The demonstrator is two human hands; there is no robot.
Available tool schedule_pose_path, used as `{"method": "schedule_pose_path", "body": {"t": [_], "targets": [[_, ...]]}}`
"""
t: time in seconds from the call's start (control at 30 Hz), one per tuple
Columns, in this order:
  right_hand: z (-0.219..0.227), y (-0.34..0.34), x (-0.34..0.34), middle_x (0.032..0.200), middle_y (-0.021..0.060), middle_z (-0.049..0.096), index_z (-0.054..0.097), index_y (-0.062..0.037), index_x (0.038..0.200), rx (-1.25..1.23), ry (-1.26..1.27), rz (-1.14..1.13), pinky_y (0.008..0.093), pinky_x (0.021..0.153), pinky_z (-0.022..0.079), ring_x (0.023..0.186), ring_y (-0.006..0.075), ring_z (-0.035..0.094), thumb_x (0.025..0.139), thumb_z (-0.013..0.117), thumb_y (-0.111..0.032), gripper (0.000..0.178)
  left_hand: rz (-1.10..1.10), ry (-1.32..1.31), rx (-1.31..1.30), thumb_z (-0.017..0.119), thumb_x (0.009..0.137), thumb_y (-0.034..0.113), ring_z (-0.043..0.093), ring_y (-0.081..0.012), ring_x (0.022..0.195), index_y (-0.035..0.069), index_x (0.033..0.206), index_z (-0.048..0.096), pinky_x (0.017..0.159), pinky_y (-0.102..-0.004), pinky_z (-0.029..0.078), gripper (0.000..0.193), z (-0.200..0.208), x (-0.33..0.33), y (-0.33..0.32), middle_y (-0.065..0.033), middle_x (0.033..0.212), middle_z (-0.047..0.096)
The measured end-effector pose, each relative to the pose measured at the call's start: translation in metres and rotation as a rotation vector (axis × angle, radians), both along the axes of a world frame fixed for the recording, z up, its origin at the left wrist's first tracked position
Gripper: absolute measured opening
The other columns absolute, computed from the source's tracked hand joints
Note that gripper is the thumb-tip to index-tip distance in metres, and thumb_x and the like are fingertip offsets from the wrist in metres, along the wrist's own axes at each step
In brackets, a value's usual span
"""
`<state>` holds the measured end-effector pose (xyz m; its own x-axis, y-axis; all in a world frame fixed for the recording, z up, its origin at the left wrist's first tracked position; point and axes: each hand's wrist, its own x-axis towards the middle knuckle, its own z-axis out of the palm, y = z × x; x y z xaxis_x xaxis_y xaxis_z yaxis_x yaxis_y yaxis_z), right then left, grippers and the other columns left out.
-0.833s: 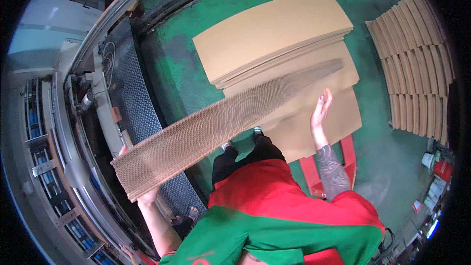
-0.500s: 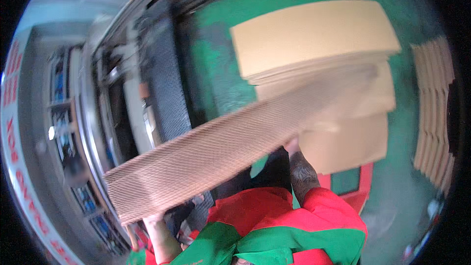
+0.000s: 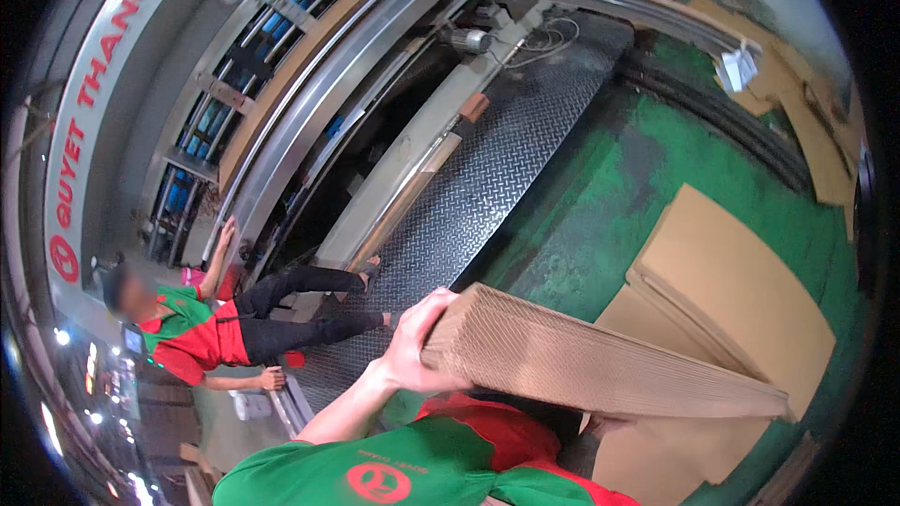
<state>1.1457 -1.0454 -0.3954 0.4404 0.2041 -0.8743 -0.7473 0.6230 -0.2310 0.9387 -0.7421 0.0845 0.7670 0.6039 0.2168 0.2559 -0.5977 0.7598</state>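
Observation:
A thick stack of corrugated cardboard sheets [image 3: 581, 356] is held up in front of me, its fluted edges showing along the long side. My left hand [image 3: 417, 347] is closed round the near-left end of the stack, thumb side up and fingers wrapped over the end. The stack slants away to the right, its far end in front of a pile of flat cardboard [image 3: 741, 272] on the floor. My right hand lies hidden under or behind the stack, so its fingers do not show.
A co-worker [image 3: 202, 328] in a red and green shirt stands at the left, one hand on the large machine [image 3: 356, 84]. A checkered metal platform [image 3: 506, 178] runs beside the machine. Rails [image 3: 722, 112] cross the green floor [image 3: 600, 197]. Loose cardboard [image 3: 816, 150] lies at the far right.
My view has swung left, bringing the co-worker and machine into sight. The held stack has turned so its left end is nearer and its right end points down toward the right; my left hand still grips it.

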Motion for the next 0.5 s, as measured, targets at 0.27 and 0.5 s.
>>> {"method": "schedule_pose_path", "body": {"t": [0.27, 0.5], "targets": [[0.146, 0.079, -0.017, 0.152, 0.0147, 0.052, 0.044, -0.0113, 0.158, -0.021, -0.389, -0.042, 0.0537, 0.118, 0.042, 0.136, 0.0337, 0.052, 0.099, 0.049, -0.073, 0.085, 0.429, -0.469, -0.442, 0.088, 0.072, 0.04, 0.061, -0.0203, 0.127, -0.006, 0.145, 0.051, 0.108, -0.0392, 0.048, 0.094, -0.096, -0.224, 0.067, -0.0142, 0.138, 0.065], [0.247, 0.256, -0.052, 0.148, 0.0137, 0.054, 0.046, -0.0128, 0.157, 0.21, -0.611, 0.114, 0.0535, 0.118, 0.042, 0.136, 0.0335, 0.052, 0.099, 0.051, -0.071, 0.083, 0.836, -0.848, -0.465, 0.091, 0.069, 0.073, 0.058, -0.0247, 0.132, -0.005, 0.152, 0.044, 0.112, -0.042, 0.046, 0.123, -0.187, -0.407, 0.068, -0.0107, 0.142, 0.061]]}}
